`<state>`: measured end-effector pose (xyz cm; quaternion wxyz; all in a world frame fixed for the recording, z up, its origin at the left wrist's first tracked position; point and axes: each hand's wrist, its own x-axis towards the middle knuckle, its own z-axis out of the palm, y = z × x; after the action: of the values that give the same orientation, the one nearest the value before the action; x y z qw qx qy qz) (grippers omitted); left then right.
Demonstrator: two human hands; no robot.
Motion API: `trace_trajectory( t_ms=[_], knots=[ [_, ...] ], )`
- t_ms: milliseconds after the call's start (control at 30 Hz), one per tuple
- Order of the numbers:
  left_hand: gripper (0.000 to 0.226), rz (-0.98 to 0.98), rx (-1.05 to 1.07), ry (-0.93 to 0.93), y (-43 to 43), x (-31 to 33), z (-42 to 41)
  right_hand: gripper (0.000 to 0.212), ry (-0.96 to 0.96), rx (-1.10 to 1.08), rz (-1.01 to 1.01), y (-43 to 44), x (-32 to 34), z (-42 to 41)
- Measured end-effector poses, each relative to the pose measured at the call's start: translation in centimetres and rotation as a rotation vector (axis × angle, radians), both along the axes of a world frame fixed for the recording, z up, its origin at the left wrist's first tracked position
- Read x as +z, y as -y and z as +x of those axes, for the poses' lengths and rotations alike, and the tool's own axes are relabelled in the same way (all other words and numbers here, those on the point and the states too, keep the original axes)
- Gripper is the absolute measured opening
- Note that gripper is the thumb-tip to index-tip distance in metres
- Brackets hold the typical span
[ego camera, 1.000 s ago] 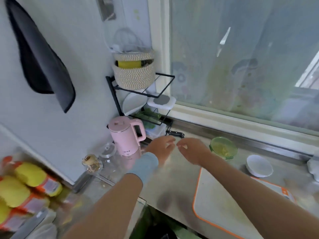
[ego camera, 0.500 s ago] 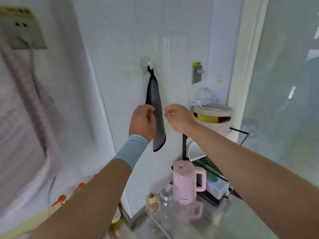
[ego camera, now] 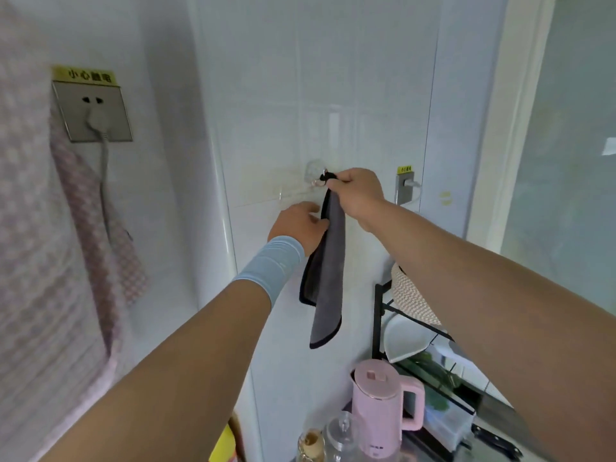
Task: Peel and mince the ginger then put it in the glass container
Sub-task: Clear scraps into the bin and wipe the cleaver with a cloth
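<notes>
Two hands at the hook (ego camera: 312,171): right hand (ego camera: 358,195) pinches the towel (ego camera: 328,278) loop beside it; left hand (ego camera: 296,228) below touches the towel (finger closure I cannot tell). Ginger unseen. Risk, I judge: a hard tug unsticks the hook.

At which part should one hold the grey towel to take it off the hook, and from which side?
Pinch the black loop at its top, coming from the right, as the right hand does. The grey towel hangs limp below that loop, at the hook.
</notes>
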<state>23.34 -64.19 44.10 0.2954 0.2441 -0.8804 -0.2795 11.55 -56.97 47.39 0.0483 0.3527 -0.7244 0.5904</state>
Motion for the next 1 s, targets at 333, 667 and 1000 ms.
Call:
trace_trajectory(
  t_ms=[333, 667, 1000],
  knots=[
    [0.021, 0.062, 0.005, -0.477, -1.5, 3.5, 0.7, 0.011, -0.212, 0.043, -0.078, -1.1, 3.5, 1.4],
    [0.016, 0.028, -0.465, 0.005, -8.1, -5.6, -3.3, 0.029, 0.199, 0.178, 0.378, -15.9, -9.4, -1.4],
    [0.024, 0.025, -0.889, 0.631, -27.3, -25.0, -9.1, 0.039, 0.548, -0.461, 0.477, -40.7, -29.3, -0.7]
  ],
)
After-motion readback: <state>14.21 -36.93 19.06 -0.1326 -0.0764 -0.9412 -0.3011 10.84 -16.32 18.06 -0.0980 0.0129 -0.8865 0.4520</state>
